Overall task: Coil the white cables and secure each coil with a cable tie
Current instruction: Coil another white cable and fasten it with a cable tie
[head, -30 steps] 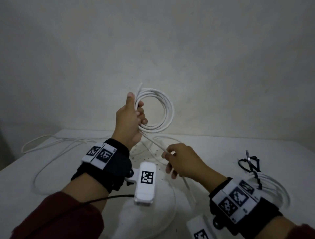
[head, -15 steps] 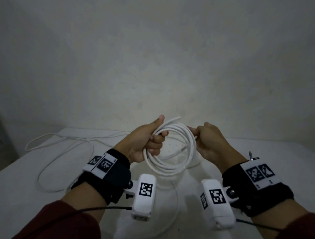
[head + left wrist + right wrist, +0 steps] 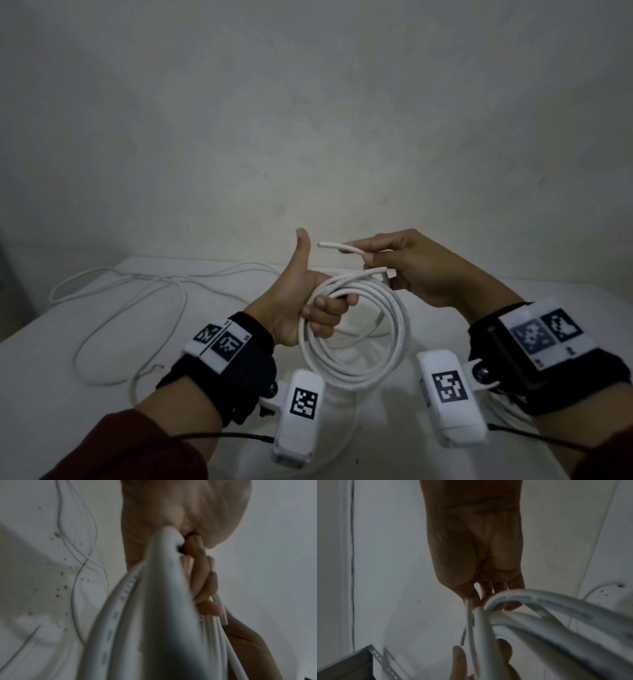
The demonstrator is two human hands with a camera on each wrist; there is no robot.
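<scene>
Left hand point(image 3: 301, 305) grips the white cable coil point(image 3: 356, 339) at its upper left, fingers curled round the bunched loops, thumb raised clear; coil held upright above the white table point(image 3: 68, 377), well off its surface; right hand point(image 3: 411, 270) pinches the cable's free end point(image 3: 337, 247) at the coil's top, tip projecting left toward the raised thumb; a second white cable point(image 3: 130, 301) lies loose and uncoiled on the table to the left; wrist views blurred, showing cable strands across both palms; a perforated metal bracket point(image 3: 381, 660) appears low in the right wrist view.
</scene>
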